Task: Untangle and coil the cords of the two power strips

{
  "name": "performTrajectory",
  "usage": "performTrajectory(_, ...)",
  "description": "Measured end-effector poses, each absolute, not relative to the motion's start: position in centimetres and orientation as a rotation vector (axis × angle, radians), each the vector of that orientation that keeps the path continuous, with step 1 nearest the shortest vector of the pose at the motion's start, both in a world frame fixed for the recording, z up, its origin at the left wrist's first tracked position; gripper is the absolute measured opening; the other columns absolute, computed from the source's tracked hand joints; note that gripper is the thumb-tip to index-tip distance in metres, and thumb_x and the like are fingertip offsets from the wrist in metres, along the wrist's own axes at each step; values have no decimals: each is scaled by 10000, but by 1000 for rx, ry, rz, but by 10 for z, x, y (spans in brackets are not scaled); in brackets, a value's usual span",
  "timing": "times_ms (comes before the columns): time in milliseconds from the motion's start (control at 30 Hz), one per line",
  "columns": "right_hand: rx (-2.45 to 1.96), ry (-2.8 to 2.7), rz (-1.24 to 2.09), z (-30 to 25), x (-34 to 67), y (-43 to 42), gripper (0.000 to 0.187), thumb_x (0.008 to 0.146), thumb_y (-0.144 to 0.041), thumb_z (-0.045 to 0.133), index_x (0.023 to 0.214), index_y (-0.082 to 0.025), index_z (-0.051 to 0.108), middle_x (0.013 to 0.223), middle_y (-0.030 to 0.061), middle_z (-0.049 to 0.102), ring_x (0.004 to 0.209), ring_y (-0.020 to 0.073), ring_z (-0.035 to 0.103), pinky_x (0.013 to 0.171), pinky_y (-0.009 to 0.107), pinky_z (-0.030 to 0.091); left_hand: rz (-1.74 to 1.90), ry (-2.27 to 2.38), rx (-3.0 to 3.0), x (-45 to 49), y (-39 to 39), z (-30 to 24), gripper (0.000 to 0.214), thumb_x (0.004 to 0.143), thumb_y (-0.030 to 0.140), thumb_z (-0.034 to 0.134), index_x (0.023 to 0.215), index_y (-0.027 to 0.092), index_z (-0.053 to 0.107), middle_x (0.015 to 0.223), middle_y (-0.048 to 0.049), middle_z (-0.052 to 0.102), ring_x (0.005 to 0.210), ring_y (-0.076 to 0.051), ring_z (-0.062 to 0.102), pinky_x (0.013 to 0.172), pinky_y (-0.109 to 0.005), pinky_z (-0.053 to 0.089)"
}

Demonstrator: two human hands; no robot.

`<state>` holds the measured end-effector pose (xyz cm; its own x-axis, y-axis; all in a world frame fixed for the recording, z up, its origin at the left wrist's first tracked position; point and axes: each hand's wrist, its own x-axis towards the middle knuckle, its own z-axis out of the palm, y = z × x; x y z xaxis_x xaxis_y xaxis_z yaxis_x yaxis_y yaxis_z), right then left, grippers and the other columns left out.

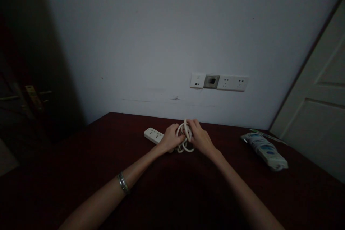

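**Both hands on a coiled white cord**

The left hand [170,139] and the right hand [199,137] met at the far middle of a dark red table [81,165], both closed around a bundle of looped white cable [184,136]. The loops stood up between the fingers and spilled down onto the tabletop just below the hands. A white power strip [153,135] lay flat just beside the left hand, on its outer side. A bangle [123,183] circled the left forearm. Well apart to the right lay a blue-and-white plastic packet [265,151]. On the pale wall [161,36] behind sat a row of wall sockets [219,82].
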<state>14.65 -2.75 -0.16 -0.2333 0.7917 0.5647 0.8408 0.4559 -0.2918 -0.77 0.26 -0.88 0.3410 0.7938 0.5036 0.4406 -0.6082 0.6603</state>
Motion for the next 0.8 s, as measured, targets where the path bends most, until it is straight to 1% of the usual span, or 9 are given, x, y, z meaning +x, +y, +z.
performTrajectory(67, -1398, -2045, -135, 0, 144, -30, 349, 849, -247, 456, 1195, -212, 428, 1090, 99, 481, 792, 186, 571, 599, 271, 417, 1091, 1032, 2170, -11, 4, -4, 188, 660, 211, 611, 835, 144, 609, 824, -42, 615, 753, -170, 537, 689, -257, 395)
performTrajectory(167, -1430, -2025, -184, 2, 141, -31, 334, 848, -249, 465, 1179, -201, 453, 1064, 102, 494, 791, 191, 574, 589, 267, 411, 979, 997, 2044, -15, 7, 2, 211, 651, 207, 608, 853, 150, 630, 834, -39, 641, 781, -184, 559, 704, -262, 417)
performTrajectory(300, -1499, -1997, -226, 3, 137, -32, 332, 843, -262, 487, 1169, -208, 464, 1062, 110, 496, 739, 181, 573, 557, 259, 401, 933, 938, 1818, -18, 11, 8, 211, 668, 214, 583, 864, 153, 634, 844, -40, 651, 770, -179, 573, 694, -269, 435)
performTrajectory(367, -1503, -1961, -193, 2, 135, -33, 324, 837, -252, 500, 1157, -211, 466, 1050, 106, 490, 732, 173, 570, 579, 264, 415, 890, 876, 1681, -21, 10, 14, 240, 679, 236, 579, 898, 147, 623, 826, -49, 649, 732, -173, 580, 682, -279, 442)
performTrajectory(433, -1458, -1918, -132, 1, 133, -32, 316, 835, -231, 503, 1148, -204, 465, 1036, 102, 477, 759, 175, 568, 634, 281, 437, 783, 790, 1545, -25, 6, 22, 292, 729, 329, 557, 938, 133, 609, 808, -69, 645, 713, -172, 587, 689, -294, 447)
performTrajectory(500, -1405, -1892, -76, -1, 132, -31, 316, 837, -213, 495, 1150, -193, 459, 1028, 100, 457, 800, 182, 565, 689, 299, 451, 657, 699, 1453, -30, -1, 30, 412, 781, 478, 501, 981, 129, 593, 827, -94, 643, 733, -174, 593, 707, -305, 449)
performTrajectory(567, -1377, -1891, -45, -3, 130, -30, 307, 842, -210, 481, 1147, -185, 453, 1022, 97, 431, 810, 182, 559, 713, 310, 458, 601, 651, 1447, -34, -8, 35, 499, 779, 570, 493, 1039, 149, 565, 899, -106, 637, 784, -172, 593, 720, -296, 446)
performTrajectory(667, -1348, -1898, -26, -5, 129, -30, 270, 850, -207, 458, 1118, -180, 449, 1010, 90, 398, 779, 167, 538, 720, 325, 463, 641, 678, 1518, -36, -16, 37, 515, 751, 552, 570, 1105, 181, 516, 1004, -105, 609, 843, -164, 582, 717, -272, 439)
performTrajectory(800, -1373, -1906, -14, -2, 128, -33, 261, 846, -191, 452, 1105, -151, 447, 1005, 99, 369, 771, 163, 510, 725, 331, 462, 616, 611, 1577, -33, -22, 39, 557, 711, 511, 636, 1134, 177, 499, 1051, -107, 579, 885, -165, 562, 734, -263, 435)
